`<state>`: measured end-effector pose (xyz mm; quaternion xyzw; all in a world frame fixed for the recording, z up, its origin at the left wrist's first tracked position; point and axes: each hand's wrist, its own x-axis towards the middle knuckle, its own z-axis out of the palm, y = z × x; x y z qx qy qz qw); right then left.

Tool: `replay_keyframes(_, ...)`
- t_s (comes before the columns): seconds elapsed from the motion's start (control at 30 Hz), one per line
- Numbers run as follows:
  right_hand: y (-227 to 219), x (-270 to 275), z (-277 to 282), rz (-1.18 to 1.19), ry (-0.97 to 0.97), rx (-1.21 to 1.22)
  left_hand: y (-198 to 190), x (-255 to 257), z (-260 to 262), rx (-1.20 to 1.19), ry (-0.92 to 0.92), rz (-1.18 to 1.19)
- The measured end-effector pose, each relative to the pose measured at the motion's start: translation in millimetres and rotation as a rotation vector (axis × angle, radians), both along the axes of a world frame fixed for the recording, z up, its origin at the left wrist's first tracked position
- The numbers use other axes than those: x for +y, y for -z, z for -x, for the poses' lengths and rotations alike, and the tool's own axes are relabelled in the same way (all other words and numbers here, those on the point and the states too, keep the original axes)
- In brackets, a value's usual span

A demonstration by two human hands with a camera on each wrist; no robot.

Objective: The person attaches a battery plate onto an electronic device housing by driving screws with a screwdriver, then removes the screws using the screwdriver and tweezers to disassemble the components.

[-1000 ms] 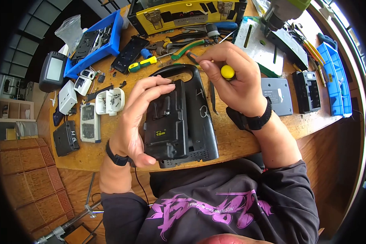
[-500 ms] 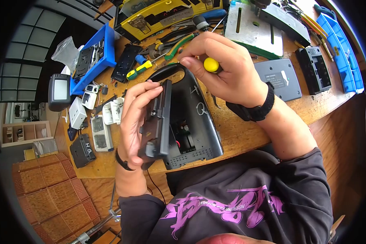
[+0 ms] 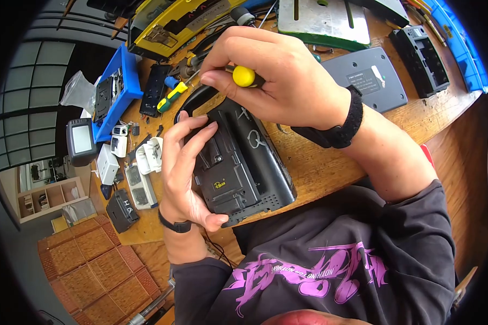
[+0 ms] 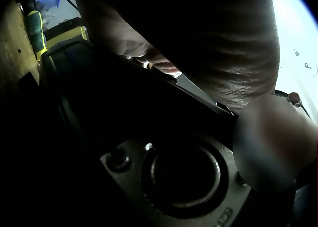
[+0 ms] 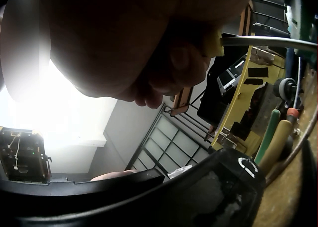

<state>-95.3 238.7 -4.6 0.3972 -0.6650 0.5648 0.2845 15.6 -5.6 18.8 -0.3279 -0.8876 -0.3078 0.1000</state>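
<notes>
Black plate: I find the black plate [image 3: 236, 179] at the centre of the frame, yellow logo up, lying over the left part of the casing [image 3: 274, 170]; whether it is fully seated I cannot tell
Casing: at the near edge of the wooden table [image 3: 328, 173], pale hand-drawn marks on its right part, carry handle toward the upper left
Left hand: the left hand [image 3: 181, 170] grips the plate, fingers over its upper end, thumb at its lower left corner
Right hand: the right hand [image 3: 287, 78] grips a yellow-ended tool [image 3: 244, 76], held above the casing's upper end
Plate handling: I judge it light and stiff, somewhat slick on its smooth parts; its raised rails and small latch look the most fragile
Hold points: I rate the two short ends as the sound grip, clear of the latch
Casing handling: I judge it heavier and rigid, best steadied by its handle or lower right flank
Upper left: green-and-yellow screwdriver [image 3: 171, 100] just beyond the handle, blue tray [image 3: 126, 81] farther off
Upper right: grey charger [image 3: 366, 81] and black module [image 3: 420, 62], both apart from the casing
Obstruction: the right hand covers part of the handle and casing top from my head view; the left wrist view is largely dark
</notes>
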Motion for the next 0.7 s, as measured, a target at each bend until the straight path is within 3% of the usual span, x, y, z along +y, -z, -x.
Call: replay_keyframes(0.7, -3.8, 0.9, -0.7, -0.039, -0.038, -0.005, -3.4, 1.8, 4.0, -0.001, 0.088, 0.1)
